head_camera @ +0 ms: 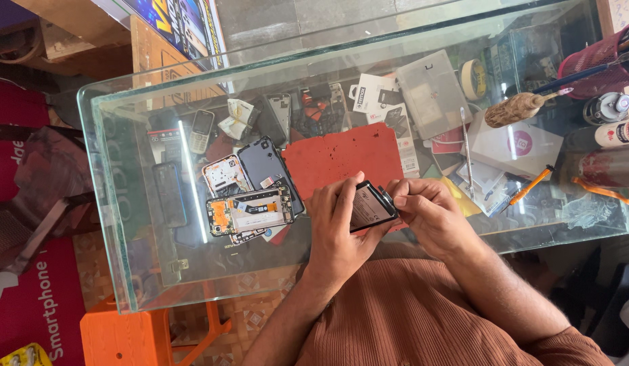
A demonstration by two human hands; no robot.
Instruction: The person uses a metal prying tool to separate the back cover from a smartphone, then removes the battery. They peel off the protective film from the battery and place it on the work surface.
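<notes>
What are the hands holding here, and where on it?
A phone battery: left hand grips its left end, right hand pinches its right edge.

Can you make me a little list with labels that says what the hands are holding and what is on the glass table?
left hand: grips the flat black phone battery
right hand: fingers pinch the battery's right edge
opened phone: lies left of the hands, insides showing
red mat: on the glass table, behind the hands
orange tool: lies to the right

Head camera looks steeply down, close above glass counter (124, 203).
</notes>
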